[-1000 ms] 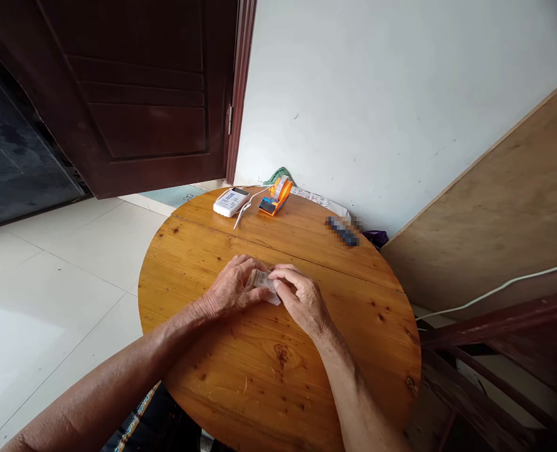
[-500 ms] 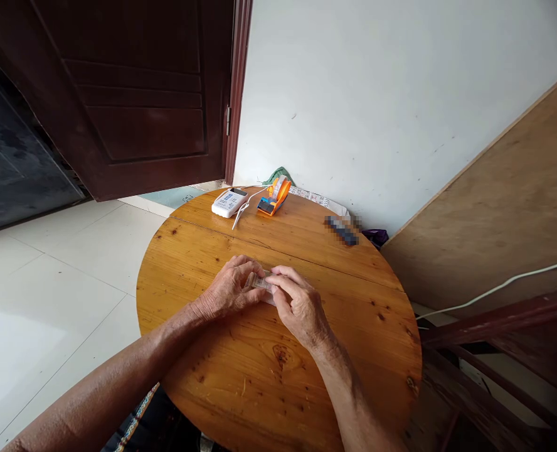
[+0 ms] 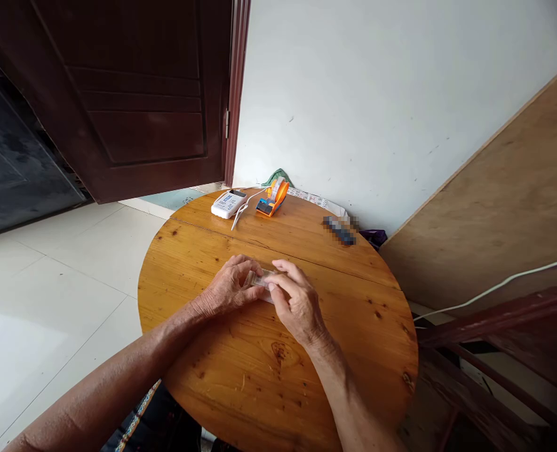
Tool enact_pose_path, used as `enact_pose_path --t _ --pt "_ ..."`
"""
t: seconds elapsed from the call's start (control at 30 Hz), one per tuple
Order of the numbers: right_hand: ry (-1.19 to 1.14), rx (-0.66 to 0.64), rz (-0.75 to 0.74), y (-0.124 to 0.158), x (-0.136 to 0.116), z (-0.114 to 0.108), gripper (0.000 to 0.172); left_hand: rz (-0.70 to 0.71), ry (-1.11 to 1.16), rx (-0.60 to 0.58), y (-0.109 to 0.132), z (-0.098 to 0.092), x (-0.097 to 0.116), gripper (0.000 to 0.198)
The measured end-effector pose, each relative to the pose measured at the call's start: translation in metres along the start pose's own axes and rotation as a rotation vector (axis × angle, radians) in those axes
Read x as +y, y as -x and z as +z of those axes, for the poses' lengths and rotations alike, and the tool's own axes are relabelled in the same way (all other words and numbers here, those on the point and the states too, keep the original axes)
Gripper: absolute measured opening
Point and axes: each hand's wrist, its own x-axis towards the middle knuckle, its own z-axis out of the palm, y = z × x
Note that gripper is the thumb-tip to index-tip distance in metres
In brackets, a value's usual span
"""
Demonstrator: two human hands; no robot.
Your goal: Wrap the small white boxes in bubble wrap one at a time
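Note:
A small clear, flat item (image 3: 259,278), perhaps a plastic packet, lies between my hands at the middle of the round wooden table (image 3: 278,389). My left hand (image 3: 231,285) grips its left end between thumb and fingers. From the right, my right hand (image 3: 298,302) pinches its other end with thumb and index finger, while another finger is stretched out above. What the item contains is too small to make out, and the fingers partly cover it.
At the table's far edge are a white device (image 3: 228,204) with a white cable, an orange and blue tape dispenser (image 3: 272,198), and a blurred dark object (image 3: 339,230). A green bag (image 3: 279,176) sits by the wall, a dark door (image 3: 156,100) at the left.
The fingers of my right hand have spread a little, with one raised away from the item. My left hand has kept its hold. The view has shifted slightly.

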Motion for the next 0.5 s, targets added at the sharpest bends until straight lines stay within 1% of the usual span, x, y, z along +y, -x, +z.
enact_pose_path --t 0.1,0.2,0.37,0.5 --pt "-0.076 0.111 0.057 -0.004 0.003 -0.009 0.02 -0.017 -0.021 0.002 0.0 -0.001 0.004 0.026" --pt "-0.138 0.143 0.104 -0.007 0.007 -0.014 0.018 -0.015 -0.03 0.01 0.0 -0.002 0.006 0.027" --pt "-0.152 0.032 0.101 -0.005 0.01 -0.008 0.022 0.047 -0.041 0.007 0.002 -0.003 0.004 0.023" --pt "-0.064 -0.034 0.056 -0.002 0.008 -0.001 0.023 0.074 -0.059 0.007 0.002 -0.001 -0.001 0.024"
